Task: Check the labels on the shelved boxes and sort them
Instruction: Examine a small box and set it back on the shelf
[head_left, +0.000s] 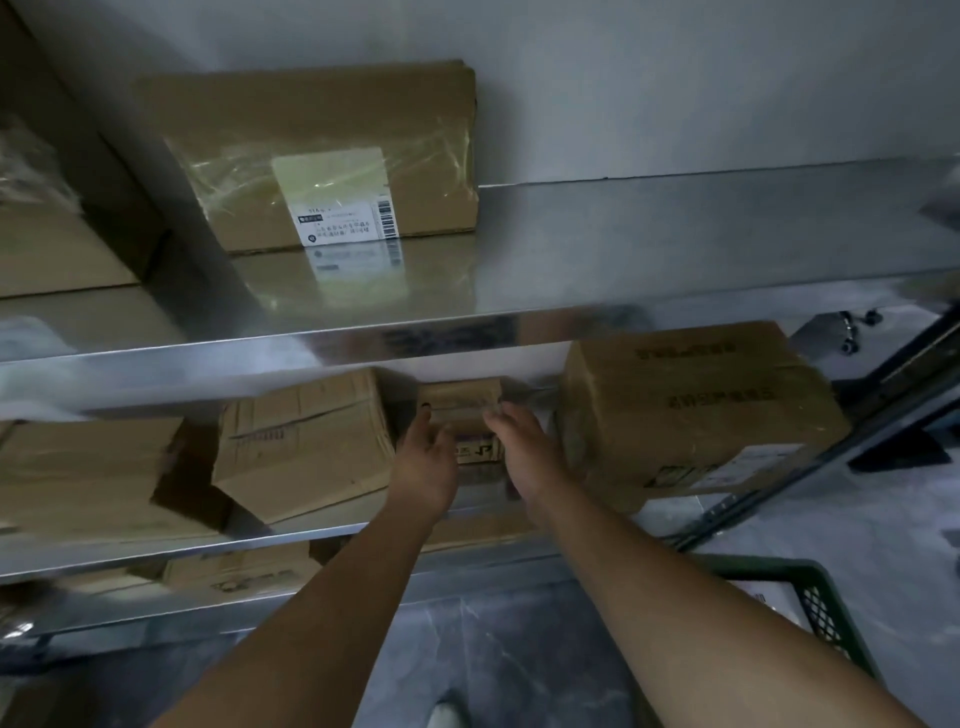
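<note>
- Right ahead, a steel shelf rack (675, 249) fills most of the room in front of me, its polished tiers mirroring the cartons on them.
- On the middle tier, far right, sits the biggest carton (691, 410), with dark printing on its top that reads upside down from where I stand.
- On the upper tier stands a taped carton (332, 156), wrapped in clear tape, with a white shipping label (337, 197) facing out.
- At the left of the middle tier lies a flat carton (88, 473), and just beside it a tilted carton (306, 447) sits askew, one corner turned toward the front edge.
- Down at the lower right, on the grey marbled floor, is a dark green crate (826, 603) with lattice sides.
- The small box (460, 402) sits on the middle tier, in the gap between the tilted carton and the biggest carton, set back under the tier above.
- The person's left hand (428, 467) holds the small box by its left side, fingers wrapped against it and thumb up along the edge.
- The right hand (524, 452) grips the box's right side, its fingers (498, 418) curled over the top corner.
- Between the two hands a small sticker (478, 449) shows on the box's front, too blurred to read.
</note>
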